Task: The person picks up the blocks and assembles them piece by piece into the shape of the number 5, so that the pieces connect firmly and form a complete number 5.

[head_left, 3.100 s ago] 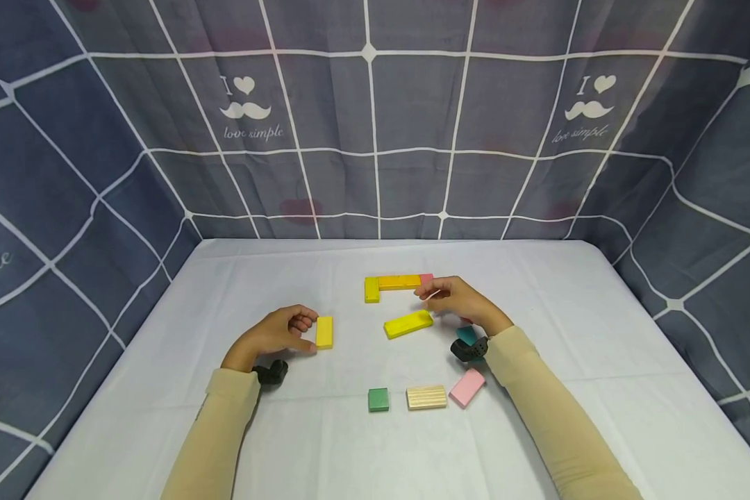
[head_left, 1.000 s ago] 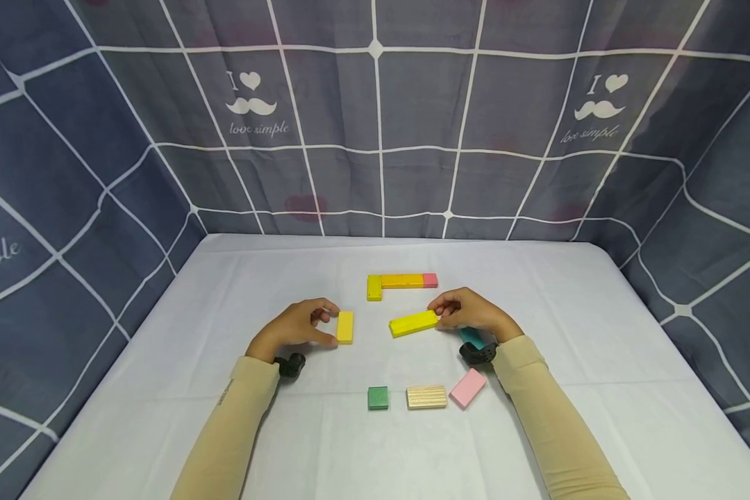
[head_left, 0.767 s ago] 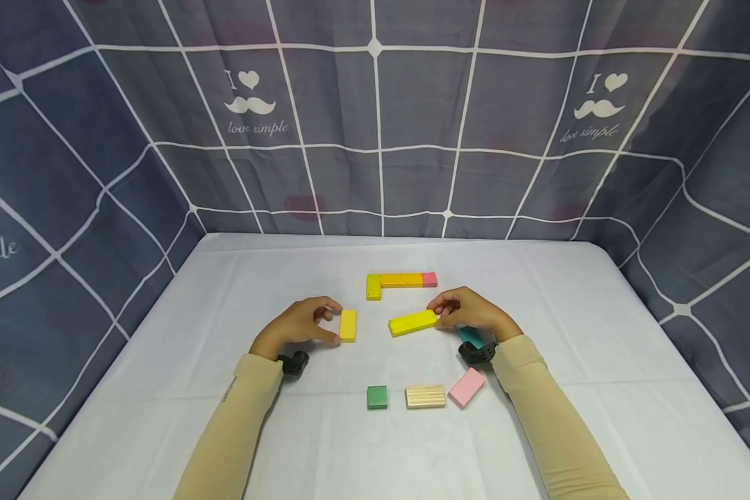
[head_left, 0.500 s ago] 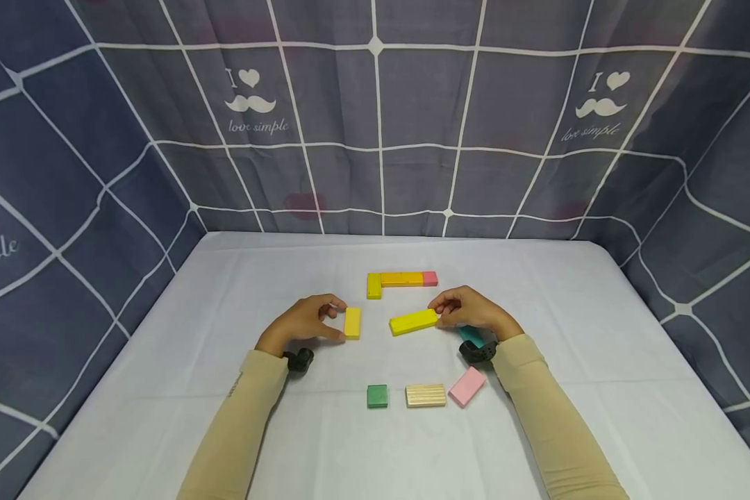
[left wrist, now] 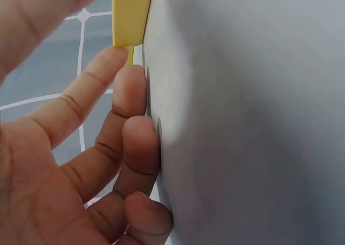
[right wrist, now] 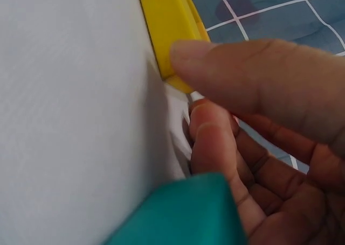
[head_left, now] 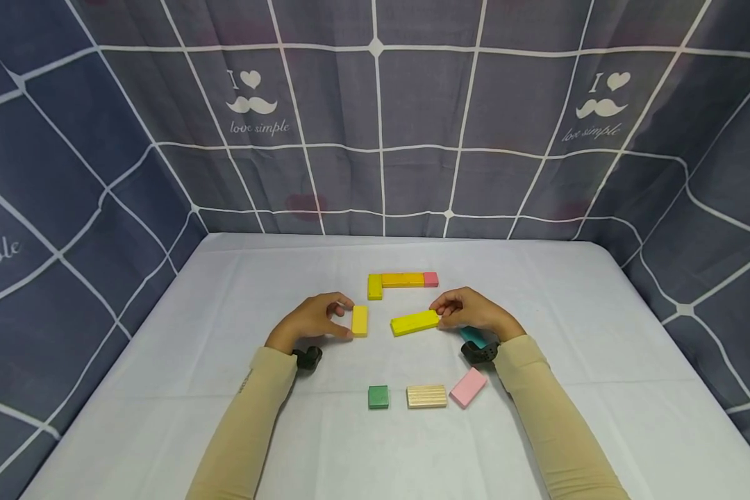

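My left hand (head_left: 312, 318) holds a small yellow block (head_left: 359, 321) between thumb and index finger, at its left side. In the left wrist view, the index fingertip meets the end of that yellow block (left wrist: 130, 19), and the other fingers curl loosely beside the table. My right hand (head_left: 476, 311) pinches the right end of a longer bright yellow block (head_left: 414, 323), which lies slanted. The right wrist view has the thumb (right wrist: 199, 67) pressed on this bright yellow block (right wrist: 168, 24); the opposite fingertip is hidden behind it. Between the two held blocks is a narrow gap.
Behind the hands, a yellow block (head_left: 375, 287), an orange-yellow bar (head_left: 403, 280) and a pink piece (head_left: 431, 279) form an L. A teal block (head_left: 473, 337) lies under the right wrist. Nearer are green (head_left: 378, 397), ridged gold (head_left: 426, 396) and pink (head_left: 468, 387) blocks.
My left hand has moved right with the small yellow block, closer to the bright yellow one. My right hand came down from near the pink piece and took the bright yellow block's end.
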`<state>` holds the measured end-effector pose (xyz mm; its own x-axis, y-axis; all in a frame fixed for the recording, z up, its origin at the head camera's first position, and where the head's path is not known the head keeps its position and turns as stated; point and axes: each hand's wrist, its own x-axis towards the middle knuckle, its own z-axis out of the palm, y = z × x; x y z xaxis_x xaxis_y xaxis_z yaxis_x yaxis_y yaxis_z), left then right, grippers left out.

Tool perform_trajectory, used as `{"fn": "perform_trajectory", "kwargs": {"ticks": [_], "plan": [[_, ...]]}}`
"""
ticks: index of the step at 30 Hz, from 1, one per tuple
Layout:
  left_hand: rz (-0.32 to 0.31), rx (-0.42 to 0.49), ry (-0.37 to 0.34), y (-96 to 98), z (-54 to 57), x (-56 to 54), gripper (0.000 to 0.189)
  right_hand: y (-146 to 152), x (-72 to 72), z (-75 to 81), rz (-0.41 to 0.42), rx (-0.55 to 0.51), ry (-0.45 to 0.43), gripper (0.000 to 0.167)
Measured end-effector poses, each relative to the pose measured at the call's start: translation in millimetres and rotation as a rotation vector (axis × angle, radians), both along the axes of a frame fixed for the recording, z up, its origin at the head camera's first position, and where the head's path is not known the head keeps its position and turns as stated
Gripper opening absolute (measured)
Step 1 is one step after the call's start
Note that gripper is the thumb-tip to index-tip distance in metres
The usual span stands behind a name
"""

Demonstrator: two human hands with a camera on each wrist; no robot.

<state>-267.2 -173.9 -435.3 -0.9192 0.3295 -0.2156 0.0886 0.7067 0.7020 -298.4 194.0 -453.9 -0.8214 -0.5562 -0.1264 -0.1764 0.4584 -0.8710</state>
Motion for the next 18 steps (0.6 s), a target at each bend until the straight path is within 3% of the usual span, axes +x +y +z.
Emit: {"fn": "perform_trajectory", "kwargs": {"ticks": [18], "plan": [[0.032,-0.002,0.003,16.8,-1.3,-5.0,0.061,-1,1.9,2.8,-0.003,0.027,-0.007,0.029]]}}
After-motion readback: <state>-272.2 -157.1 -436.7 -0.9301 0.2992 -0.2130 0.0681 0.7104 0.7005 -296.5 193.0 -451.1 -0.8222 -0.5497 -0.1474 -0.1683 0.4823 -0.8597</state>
